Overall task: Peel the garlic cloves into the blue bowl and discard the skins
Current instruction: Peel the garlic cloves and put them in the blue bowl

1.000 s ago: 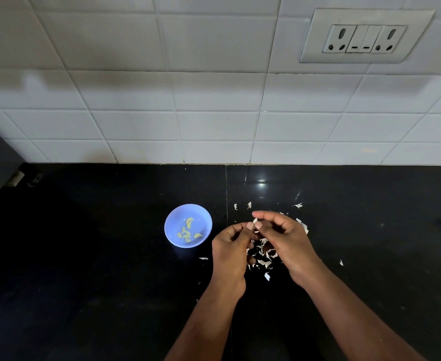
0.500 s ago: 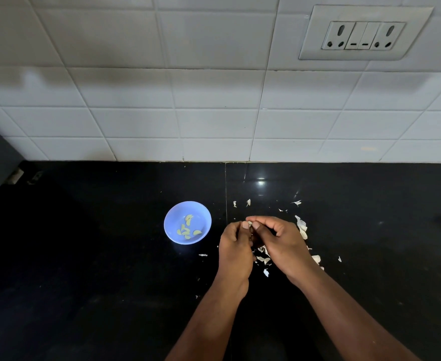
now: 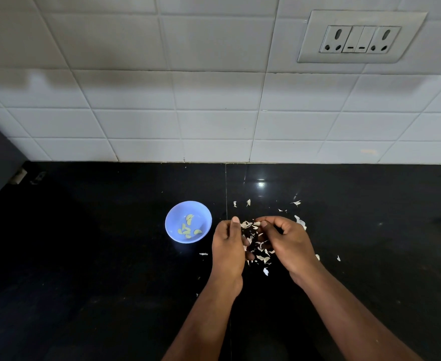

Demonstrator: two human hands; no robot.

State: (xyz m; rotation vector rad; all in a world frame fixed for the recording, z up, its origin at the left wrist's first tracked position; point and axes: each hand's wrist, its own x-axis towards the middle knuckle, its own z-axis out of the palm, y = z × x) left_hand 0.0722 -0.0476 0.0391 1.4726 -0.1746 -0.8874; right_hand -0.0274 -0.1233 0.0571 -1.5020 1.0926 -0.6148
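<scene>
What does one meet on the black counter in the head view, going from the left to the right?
blue bowl holding peeled garlic cloves → left hand → pile of garlic skins between the hands → right hand → a stray skin piece to the right.

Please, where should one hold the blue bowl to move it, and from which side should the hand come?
Grip the blue bowl at its left rim, coming from the left or from above. It stands upright and open, with peeled cloves inside, and its right side is close to the left hand, so I judge the left side freer.
</scene>
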